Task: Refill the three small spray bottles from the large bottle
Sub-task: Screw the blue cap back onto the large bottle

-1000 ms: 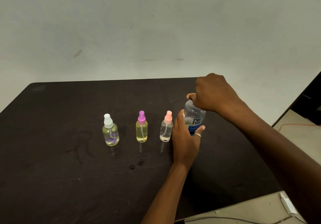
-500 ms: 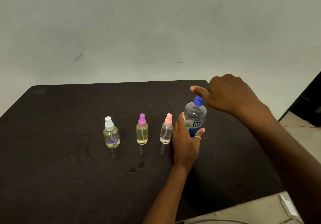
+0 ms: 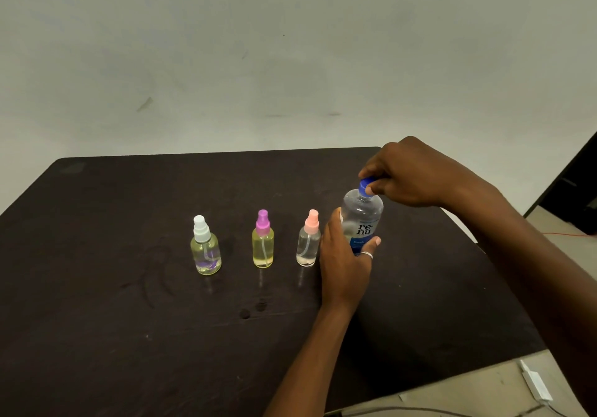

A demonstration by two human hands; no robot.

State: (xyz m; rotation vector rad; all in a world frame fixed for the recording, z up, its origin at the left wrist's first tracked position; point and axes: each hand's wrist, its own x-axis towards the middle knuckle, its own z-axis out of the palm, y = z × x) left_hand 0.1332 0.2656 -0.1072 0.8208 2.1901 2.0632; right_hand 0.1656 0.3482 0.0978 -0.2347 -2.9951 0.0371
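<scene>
Three small spray bottles stand in a row on the dark table [image 3: 97, 335]: one with a white cap [image 3: 205, 247], one with a purple cap [image 3: 263, 240] and one with a pink cap [image 3: 308, 239]. Right of them the large clear bottle [image 3: 361, 216] stands upright, with a blue label and a blue cap [image 3: 366, 186]. My left hand [image 3: 344, 259] wraps around the lower body of the large bottle. My right hand [image 3: 410, 172] pinches the blue cap from above with thumb and fingers.
A grey wall rises behind the table. The table's right edge runs close to my right forearm. A white adapter [image 3: 536, 384] with a cable lies on the floor at the lower right. A dark object [image 3: 578, 190] stands at the far right.
My right hand covered the cap, then drew back to the right and uncovered it, and now it grips the cap again. My left hand has stayed on the bottle.
</scene>
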